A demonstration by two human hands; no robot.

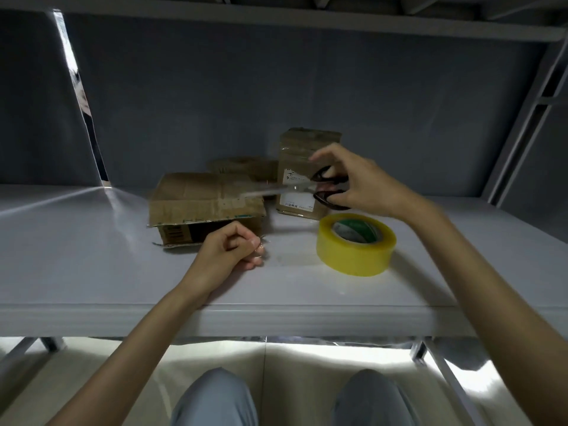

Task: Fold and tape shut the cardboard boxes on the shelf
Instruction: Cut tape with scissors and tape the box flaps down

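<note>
Right hand (362, 182) clamped on scissors (325, 192); left hand (233, 250) pinching clear tape. Cardboard box (206, 204) probably light, stiff; best gripped by flaps.

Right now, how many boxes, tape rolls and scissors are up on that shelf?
Cardboard boxes: 3 (front box, tall box, low box behind)
Tape rolls: 1 (yellow roll)
Scissors: 1 (black-handled scissors, held in the right hand)
Total: 5

grey shelf (92, 256), cardboard boxes (196, 198), tape roll (356, 244)
</note>
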